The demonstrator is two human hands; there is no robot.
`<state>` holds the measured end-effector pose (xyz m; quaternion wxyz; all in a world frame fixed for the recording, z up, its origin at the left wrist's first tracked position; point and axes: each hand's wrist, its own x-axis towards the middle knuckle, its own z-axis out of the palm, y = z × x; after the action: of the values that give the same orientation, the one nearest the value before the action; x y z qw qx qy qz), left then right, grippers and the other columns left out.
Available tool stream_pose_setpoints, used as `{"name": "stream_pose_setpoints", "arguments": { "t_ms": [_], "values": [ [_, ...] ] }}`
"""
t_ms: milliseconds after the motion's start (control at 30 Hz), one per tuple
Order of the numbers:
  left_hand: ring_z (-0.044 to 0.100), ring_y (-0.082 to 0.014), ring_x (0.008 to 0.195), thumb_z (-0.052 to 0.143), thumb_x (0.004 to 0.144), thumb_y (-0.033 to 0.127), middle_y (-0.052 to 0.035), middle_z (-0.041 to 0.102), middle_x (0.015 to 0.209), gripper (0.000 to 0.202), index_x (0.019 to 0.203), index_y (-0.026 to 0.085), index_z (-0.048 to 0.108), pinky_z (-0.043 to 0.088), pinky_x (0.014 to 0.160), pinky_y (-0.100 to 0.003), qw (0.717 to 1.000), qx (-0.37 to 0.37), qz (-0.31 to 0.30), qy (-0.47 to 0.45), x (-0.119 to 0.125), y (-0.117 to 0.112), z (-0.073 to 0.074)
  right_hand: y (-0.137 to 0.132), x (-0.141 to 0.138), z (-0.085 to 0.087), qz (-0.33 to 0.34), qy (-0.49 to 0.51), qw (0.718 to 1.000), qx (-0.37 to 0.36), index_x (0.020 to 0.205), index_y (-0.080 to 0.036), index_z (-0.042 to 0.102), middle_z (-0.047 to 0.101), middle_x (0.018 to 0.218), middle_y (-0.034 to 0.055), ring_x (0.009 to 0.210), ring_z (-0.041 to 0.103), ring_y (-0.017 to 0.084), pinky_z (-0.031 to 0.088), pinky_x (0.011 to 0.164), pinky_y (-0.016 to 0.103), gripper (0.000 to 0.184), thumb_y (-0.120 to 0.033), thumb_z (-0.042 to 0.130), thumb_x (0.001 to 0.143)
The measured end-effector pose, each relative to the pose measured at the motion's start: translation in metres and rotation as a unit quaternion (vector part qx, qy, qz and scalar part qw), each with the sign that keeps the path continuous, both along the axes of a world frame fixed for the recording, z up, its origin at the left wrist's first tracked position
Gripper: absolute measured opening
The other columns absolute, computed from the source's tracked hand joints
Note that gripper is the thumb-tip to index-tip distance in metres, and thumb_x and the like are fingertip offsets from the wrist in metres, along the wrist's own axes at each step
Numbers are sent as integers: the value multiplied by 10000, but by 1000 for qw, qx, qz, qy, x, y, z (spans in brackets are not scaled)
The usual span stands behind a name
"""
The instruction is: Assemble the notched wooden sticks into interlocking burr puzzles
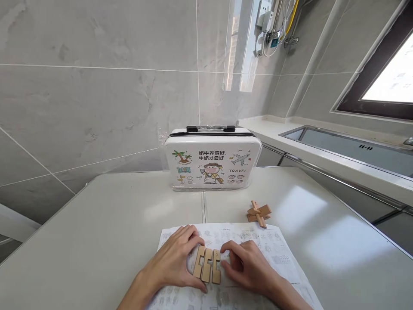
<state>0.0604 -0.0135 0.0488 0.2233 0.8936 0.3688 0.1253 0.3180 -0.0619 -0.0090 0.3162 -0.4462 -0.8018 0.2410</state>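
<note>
Three notched wooden puzzle pieces lie side by side on a printed sheet (pixel 251 267): a left piece (pixel 196 268), a middle piece (pixel 206 273) and a right piece (pixel 216 276). My left hand (pixel 176 258) curves around the left side of the row, thumb near the lower ends and fingertips near the upper ends. To the right of the row is my right hand (pixel 247 265), its index finger and thumb bent and apart, close to the right piece's edge. Whether the fingertips touch the wood is hard to tell.
An assembled wooden burr puzzle (pixel 259 214) sits beyond the sheet's far right edge. Behind stands a white cartoon-printed case (pixel 213 161) with a black handle, partly wrapped in plastic, on the white table (pixel 97 232). A counter with a sink (pixel 351 146) runs along the right.
</note>
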Motion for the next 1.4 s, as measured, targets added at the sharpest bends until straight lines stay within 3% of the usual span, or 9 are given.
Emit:
{"name": "stream_pose_setpoints", "arguments": {
  "t_ms": [100, 200, 367, 533, 667, 800, 1067, 1267, 1400],
  "values": [
    [534, -217, 807, 949, 532, 610, 5, 567, 871, 694, 1053, 231, 692, 422, 723, -309, 997, -69, 36, -20, -4, 4, -1, -5, -3, 2, 29, -9, 999, -15, 1093, -244, 666, 579, 533, -114, 451, 529, 103, 386, 609, 239, 266, -217, 692, 830],
    [459, -154, 692, 977, 530, 561, 64, 478, 758, 787, 1179, 238, 672, 373, 643, -264, 977, -170, 77, -104, -2, 6, -5, -9, -7, 2, 56, -14, 998, -22, 1141, -264, 689, 609, 543, -114, 465, 549, 109, 397, 628, 245, 394, -231, 768, 757],
    [508, -141, 715, 991, 604, 470, 80, 521, 762, 854, 1327, 248, 594, 401, 714, -259, 945, -241, 90, -204, 3, 3, -11, -11, -9, -2, 81, -35, 996, -9, 1109, -305, 714, 663, 614, -100, 528, 583, 114, 386, 680, 264, 369, -266, 814, 756],
    [557, -148, 745, 939, 715, 419, 72, 581, 789, 826, 1413, 252, 529, 425, 794, -280, 935, -257, 93, -227, 8, 1, -15, -9, -10, -3, 47, -64, 996, 43, 958, -262, 663, 705, 736, -69, 575, 614, 117, 317, 645, 278, 249, -268, 804, 754],
    [553, -152, 758, 912, 736, 401, 68, 558, 776, 788, 1411, 240, 539, 437, 808, -292, 929, -258, 120, -237, 12, -1, -18, -5, -9, 0, 5, -90, 993, 77, 982, -250, 621, 702, 765, -49, 600, 634, 129, 284, 613, 282, 173, -171, 661, 834],
    [533, -144, 751, 882, 764, 393, 51, 573, 816, 731, 1397, 237, 553, 444, 775, -286, 918, -268, 137, -258, 15, -2, -19, -3, -7, 2, -37, -72, 994, 78, 985, -248, 607, 700, 754, -35, 598, 632, 139, 308, 606, 280, 116, -177, 599, 893],
    [516, -137, 736, 848, 792, 363, 54, 552, 812, 702, 1411, 244, 539, 443, 735, -273, 920, -269, 139, -251, 15, -3, -19, 1, -7, 1, -44, -84, 993, 77, 1109, -293, 681, 707, 890, 6, 721, 674, 176, 347, 625, 283, 217, -178, 571, 961],
    [516, -136, 732, 840, 793, 359, 50, 571, 832, 700, 1410, 236, 533, 445, 726, -272, 919, -268, 136, -256, 16, -3, -18, 2, -6, -2, -72, -91, 990, 75, 1053, -291, 690, 702, 908, 6, 691, 664, 172, 351, 602, 279, 112, -254, 608, 985],
    [519, -140, 734, 840, 800, 391, 51, 569, 831, 704, 1416, 244, 532, 447, 729, -277, 921, -268, 136, -249, 16, -3, -18, 4, -6, -2, -107, -89, 987, 79, 1045, -276, 682, 693, 888, 5, 661, 655, 165, 358, 587, 277, 145, -205, 589, 959]
  ]
}}
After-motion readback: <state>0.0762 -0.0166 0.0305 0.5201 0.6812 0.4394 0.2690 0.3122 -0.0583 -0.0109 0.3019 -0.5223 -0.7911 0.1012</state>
